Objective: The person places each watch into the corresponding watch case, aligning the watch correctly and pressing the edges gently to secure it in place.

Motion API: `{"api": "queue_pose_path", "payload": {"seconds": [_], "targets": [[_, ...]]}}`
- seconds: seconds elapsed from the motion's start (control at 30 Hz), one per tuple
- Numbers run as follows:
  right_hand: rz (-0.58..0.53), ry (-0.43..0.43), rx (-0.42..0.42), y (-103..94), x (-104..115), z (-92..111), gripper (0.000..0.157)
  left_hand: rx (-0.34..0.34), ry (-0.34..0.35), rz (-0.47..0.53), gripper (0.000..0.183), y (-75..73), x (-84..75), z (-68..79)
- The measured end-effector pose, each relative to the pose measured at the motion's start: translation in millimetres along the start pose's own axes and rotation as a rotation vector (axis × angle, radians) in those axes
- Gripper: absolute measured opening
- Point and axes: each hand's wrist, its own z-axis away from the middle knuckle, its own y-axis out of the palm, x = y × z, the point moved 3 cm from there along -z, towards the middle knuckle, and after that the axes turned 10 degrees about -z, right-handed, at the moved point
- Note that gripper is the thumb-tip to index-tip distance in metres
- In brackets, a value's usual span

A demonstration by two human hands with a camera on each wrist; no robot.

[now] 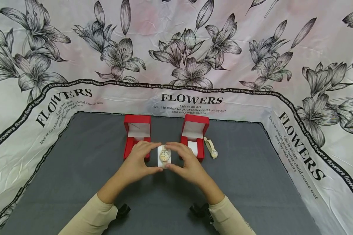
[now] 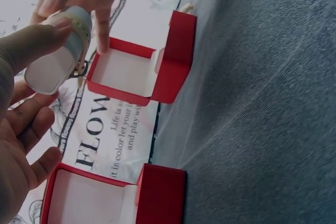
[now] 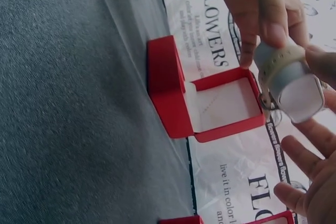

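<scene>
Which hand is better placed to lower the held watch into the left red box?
Likely the left hand: it lies right before that red box, while the right hand is nearer the other box. Both hold the watch.

Head view is bright, even; soft shadows on gray cloth (image 1: pixel 247 182), lower center; sheen on flowered cloth (image 1: pixel 8 176), left edge; watch dial (image 1: pixel 164 156) slightly soft. Both wrist views are dimmer, bluish, hazy.

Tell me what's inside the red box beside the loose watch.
A white cushion shows inside the red box; the right hand covers part of the interior, hiding whatever lies there.
</scene>
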Motion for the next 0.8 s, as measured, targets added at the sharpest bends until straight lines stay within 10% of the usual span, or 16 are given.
{"api": "queue_pose_path", "payload": {"seconds": [0.8], "targets": [[0.139,0.009,0.009,6.0,-7.2,-22.6,0.081,0.044,-0.059,-0.014,0.082,-25.5,17.6,-0.5]]}}
